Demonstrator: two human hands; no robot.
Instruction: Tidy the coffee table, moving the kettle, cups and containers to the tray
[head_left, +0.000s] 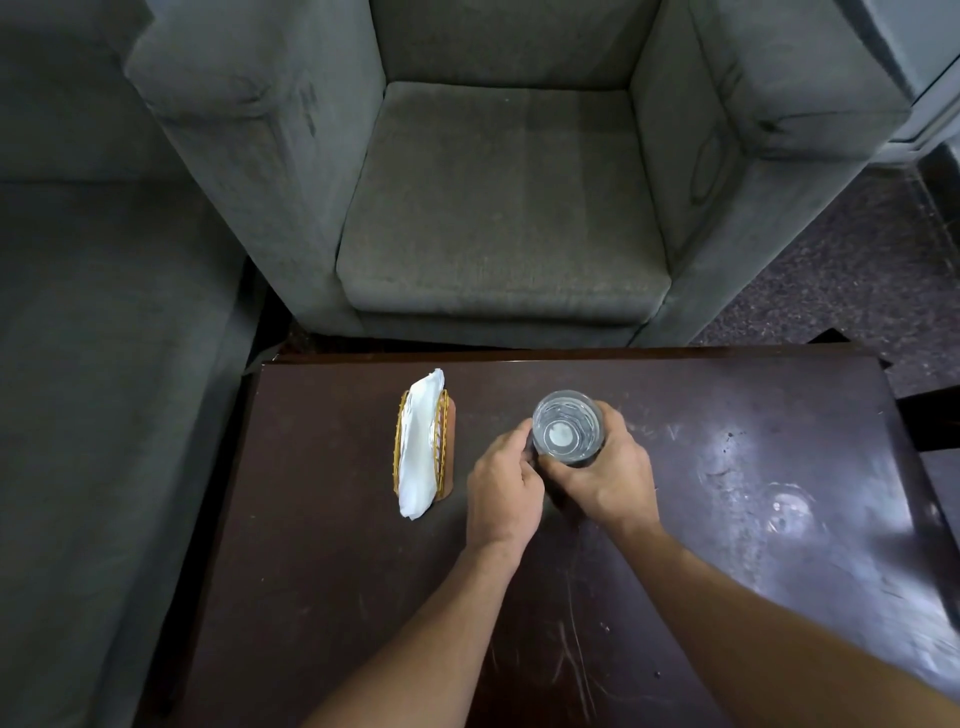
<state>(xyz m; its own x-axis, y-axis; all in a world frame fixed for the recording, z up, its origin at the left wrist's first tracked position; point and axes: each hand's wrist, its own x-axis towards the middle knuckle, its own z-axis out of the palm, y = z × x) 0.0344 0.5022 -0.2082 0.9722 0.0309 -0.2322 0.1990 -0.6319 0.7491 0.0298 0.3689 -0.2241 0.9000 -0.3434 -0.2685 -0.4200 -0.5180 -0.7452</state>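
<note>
A clear drinking glass (567, 426) stands upright on the dark brown coffee table (322, 561), near its far middle, seen from above. My left hand (503, 488) wraps its left side and my right hand (605, 475) wraps its right side, so both hold the glass. The lower part of the glass is hidden behind my fingers. No tray or kettle is in view.
A napkin holder with gold wire sides and white napkins (422, 447) stands left of the glass. A grey armchair (498, 208) sits just beyond the table's far edge, a grey sofa (104, 364) to the left. The table's right part is scratched and shiny.
</note>
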